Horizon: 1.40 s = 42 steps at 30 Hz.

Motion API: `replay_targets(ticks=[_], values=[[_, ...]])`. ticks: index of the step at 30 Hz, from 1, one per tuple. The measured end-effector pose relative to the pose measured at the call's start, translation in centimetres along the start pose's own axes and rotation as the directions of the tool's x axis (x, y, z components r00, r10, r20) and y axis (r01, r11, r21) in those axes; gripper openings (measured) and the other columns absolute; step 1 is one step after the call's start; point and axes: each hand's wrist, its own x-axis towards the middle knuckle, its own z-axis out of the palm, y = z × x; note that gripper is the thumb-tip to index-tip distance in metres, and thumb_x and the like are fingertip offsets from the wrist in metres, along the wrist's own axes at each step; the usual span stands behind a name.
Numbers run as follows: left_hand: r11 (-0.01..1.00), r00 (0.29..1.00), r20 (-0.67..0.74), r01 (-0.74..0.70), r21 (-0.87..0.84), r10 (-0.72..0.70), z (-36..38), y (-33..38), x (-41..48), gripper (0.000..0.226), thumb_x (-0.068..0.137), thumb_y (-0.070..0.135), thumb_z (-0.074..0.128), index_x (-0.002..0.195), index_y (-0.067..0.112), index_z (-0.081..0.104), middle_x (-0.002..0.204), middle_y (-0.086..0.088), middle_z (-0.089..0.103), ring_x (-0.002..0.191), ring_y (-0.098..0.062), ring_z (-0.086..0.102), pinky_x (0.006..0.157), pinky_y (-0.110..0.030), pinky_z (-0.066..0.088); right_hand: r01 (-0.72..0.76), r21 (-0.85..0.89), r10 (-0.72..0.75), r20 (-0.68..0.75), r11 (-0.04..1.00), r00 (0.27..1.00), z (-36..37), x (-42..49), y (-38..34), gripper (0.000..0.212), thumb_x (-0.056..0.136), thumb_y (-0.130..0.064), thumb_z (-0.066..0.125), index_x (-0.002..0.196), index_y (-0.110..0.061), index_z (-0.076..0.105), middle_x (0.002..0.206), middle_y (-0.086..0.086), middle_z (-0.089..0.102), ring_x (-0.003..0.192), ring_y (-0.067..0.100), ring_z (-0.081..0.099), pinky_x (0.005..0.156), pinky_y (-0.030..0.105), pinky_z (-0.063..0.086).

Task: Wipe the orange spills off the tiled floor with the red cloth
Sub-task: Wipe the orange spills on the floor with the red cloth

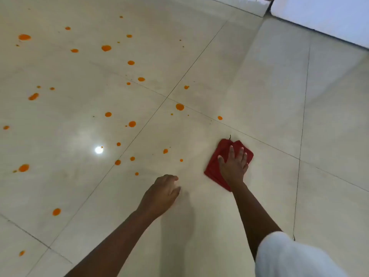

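A folded red cloth [214,166] lies flat on the cream tiled floor [269,96], right of centre. My right hand [233,164] presses down on it with straight, spread fingers. My left hand [162,193] hovers over or rests on the floor to the cloth's left, fingers loosely curled and holding nothing. Several orange spills dot the tiles to the left and ahead, such as a drop [179,106] by the tile joint, one [165,151] near the cloth and one [24,167] at far left.
A white wall or panel [329,15] with a dark base edge runs across the top right corner. A white sleeve [289,258] fills the bottom right. A ceiling light reflects as a bright spot [98,150] on the glossy tile.
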Motion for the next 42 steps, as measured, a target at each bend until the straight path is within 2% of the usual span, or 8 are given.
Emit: replay_targets(ticks=[6, 9, 15, 18, 24, 32, 38, 42], values=[[0.902, 0.991, 0.055, -0.132, 0.41, 0.121, 3.1, -4.1, -2.0, 0.056, 0.08, 0.048, 0.038, 0.115, 0.012, 0.063, 0.126, -0.005, 0.06, 0.126, -0.02, 0.045, 0.101, -0.03, 0.038, 0.192, -0.204, -0.177, 0.088, 0.96, 0.98, 4.4, -3.6, 0.3, 0.054, 0.093, -0.053, 0.026, 0.145, -0.038, 0.023, 0.158, 0.002, 0.004, 0.144, 0.023, -0.004, 0.113, 0.046, -0.004], [0.878, 0.993, 0.088, -0.109, 0.467, 0.076, 3.4, -5.8, -3.4, 0.07, 0.077, 0.055, 0.039, 0.128, 0.009, 0.051, 0.138, -0.009, 0.049, 0.133, -0.022, 0.029, 0.105, -0.035, 0.024, 0.417, -0.19, -0.394, 0.148, 0.889, 0.907, 6.5, -8.4, -0.6, 0.067, 0.08, -0.06, 0.01, 0.142, -0.04, 0.031, 0.157, -0.001, 0.014, 0.144, 0.023, 0.003, 0.112, 0.046, 0.002], [0.891, 0.997, 0.017, 0.062, 0.451, -0.078, 2.6, -8.7, -5.3, 0.1, 0.07, 0.076, 0.037, 0.141, 0.007, 0.031, 0.15, -0.012, 0.028, 0.142, -0.025, 0.01, 0.111, -0.037, 0.007, 0.326, -0.31, -0.331, 0.038, 0.893, 0.943, 9.2, -8.7, -1.3, 0.061, 0.086, -0.058, 0.024, 0.142, -0.035, 0.034, 0.152, 0.012, 0.027, 0.14, 0.039, 0.014, 0.106, 0.06, 0.017], [0.893, 0.976, -0.074, 0.217, 0.394, -0.205, 2.0, -10.6, -5.5, 0.114, 0.062, 0.086, 0.031, 0.142, 0.005, 0.026, 0.151, -0.015, 0.024, 0.143, -0.022, -0.004, 0.112, -0.04, 0.006, 0.567, -0.374, -0.564, 0.129, 0.734, 0.816, 9.8, -10.9, -0.1, 0.052, 0.088, -0.054, 0.03, 0.136, -0.037, 0.043, 0.147, 0.009, 0.038, 0.136, 0.04, 0.026, 0.102, 0.054, 0.024], [0.854, 0.909, -0.07, 0.409, 0.321, -0.41, 0.5, -13.1, -5.5, 0.143, 0.023, 0.101, -0.004, 0.128, 0.01, -0.038, 0.137, -0.005, -0.048, 0.129, -0.025, -0.041, 0.109, -0.046, -0.017, 0.46, -0.392, -0.459, 0.1, 0.797, 0.883, 9.8, -3.3, -7.1, 0.051, 0.092, -0.051, 0.028, 0.142, -0.046, 0.022, 0.155, 0.013, 0.017, 0.141, 0.043, 0.007, 0.109, 0.058, 0.016], [0.859, 0.873, -0.195, 0.479, 0.181, -0.446, 0.7, -14.4, -7.5, 0.149, 0.025, 0.103, 0.006, 0.133, 0.011, -0.037, 0.143, -0.008, -0.04, 0.132, -0.021, -0.04, 0.107, -0.037, -0.023, 0.885, -0.249, -0.803, 0.376, 0.393, 0.462, 15.3, -13.2, -9.4, 0.051, 0.084, -0.047, 0.037, 0.135, -0.046, 0.04, 0.151, 0.003, 0.032, 0.138, 0.038, 0.023, 0.107, 0.055, 0.022], [0.858, 0.889, -0.141, 0.458, 0.232, -0.436, 1.2, -15.3, -7.6, 0.141, 0.046, 0.101, 0.023, 0.146, 0.002, 0.008, 0.155, -0.017, -0.006, 0.141, -0.029, -0.005, 0.11, -0.04, -0.008, 0.674, -0.379, -0.652, 0.207, 0.634, 0.729, 14.5, -3.5, -15.2, 0.051, 0.092, -0.05, 0.024, 0.142, -0.043, 0.026, 0.155, 0.006, 0.019, 0.141, 0.04, 0.008, 0.11, 0.055, 0.015], [0.87, 0.879, -0.237, 0.459, 0.179, -0.414, 1.3, -15.2, -8.0, 0.142, 0.047, 0.1, 0.026, 0.145, -0.004, 0.014, 0.154, -0.021, 0.007, 0.142, -0.031, 0.0, 0.111, -0.041, 0.001, 0.837, -0.293, -0.74, 0.392, 0.461, 0.546, 19.1, -7.0, -22.4, 0.051, 0.094, -0.047, 0.028, 0.144, -0.043, 0.02, 0.158, 0.002, 0.007, 0.143, 0.034, -0.004, 0.113, 0.053, 0.003]])
